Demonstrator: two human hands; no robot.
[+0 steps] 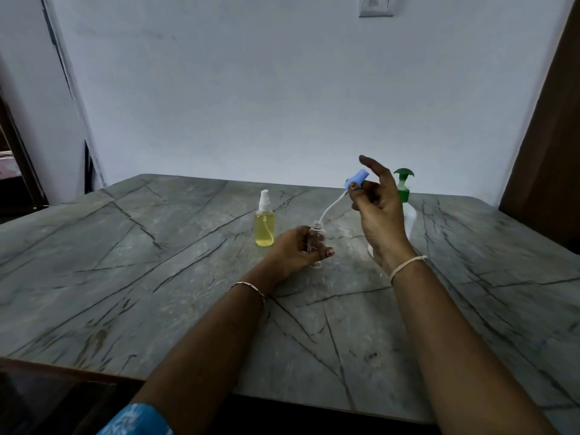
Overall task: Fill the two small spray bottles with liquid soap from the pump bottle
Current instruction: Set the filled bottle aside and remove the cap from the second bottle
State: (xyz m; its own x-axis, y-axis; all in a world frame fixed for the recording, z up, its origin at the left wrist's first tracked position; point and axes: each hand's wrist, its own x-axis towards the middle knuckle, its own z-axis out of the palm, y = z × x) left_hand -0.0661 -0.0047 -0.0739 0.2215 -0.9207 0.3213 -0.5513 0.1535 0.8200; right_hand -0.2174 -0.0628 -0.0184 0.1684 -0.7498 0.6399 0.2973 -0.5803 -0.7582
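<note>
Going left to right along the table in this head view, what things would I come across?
Yellow-filled spray bottle → clear small bottle gripped by the left hand → blue spray cap pinched by the right hand → green-topped pump bottle.

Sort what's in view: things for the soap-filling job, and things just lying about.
Job: pump bottle; yellow spray bottle; clear bottle, gripped by left hand; blue sprayer, pinched by right hand.
Not the job: wall switch; table, only the work surface.
</note>
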